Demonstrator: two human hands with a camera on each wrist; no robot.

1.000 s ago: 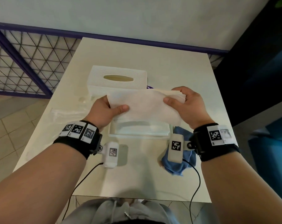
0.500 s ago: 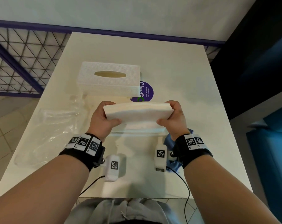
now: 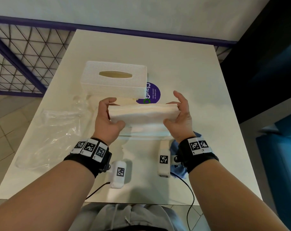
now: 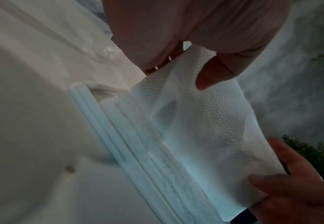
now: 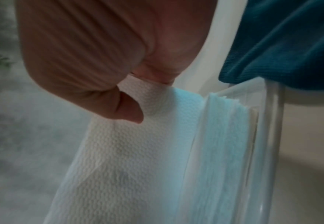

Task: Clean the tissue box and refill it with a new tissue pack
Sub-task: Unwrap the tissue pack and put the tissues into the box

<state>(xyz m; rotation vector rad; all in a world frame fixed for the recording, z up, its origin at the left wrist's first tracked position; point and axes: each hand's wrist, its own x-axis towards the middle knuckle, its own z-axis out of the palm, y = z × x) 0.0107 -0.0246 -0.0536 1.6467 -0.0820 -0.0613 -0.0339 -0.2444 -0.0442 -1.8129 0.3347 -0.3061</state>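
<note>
A stack of white tissues hangs level between my two hands, just above the clear base tray of the box. My left hand grips its left end, thumb on the near side. Holding the right end is my right hand, thumb underneath and index finger lifted off. The white woven box cover stands apart behind them. In the left wrist view my thumb presses the embossed tissues beside the tray's rim. The right wrist view shows the tissues against the tray's wall.
A crumpled clear plastic wrapper lies left of the tray. A blue cloth sits at the tray's right near corner, under my right wrist. A purple round sticker is on the white table. A wire fence runs along the left.
The tissue stack has turned from tilted toward me to level and come down toward the clear tray. My right index finger has lifted off it.
</note>
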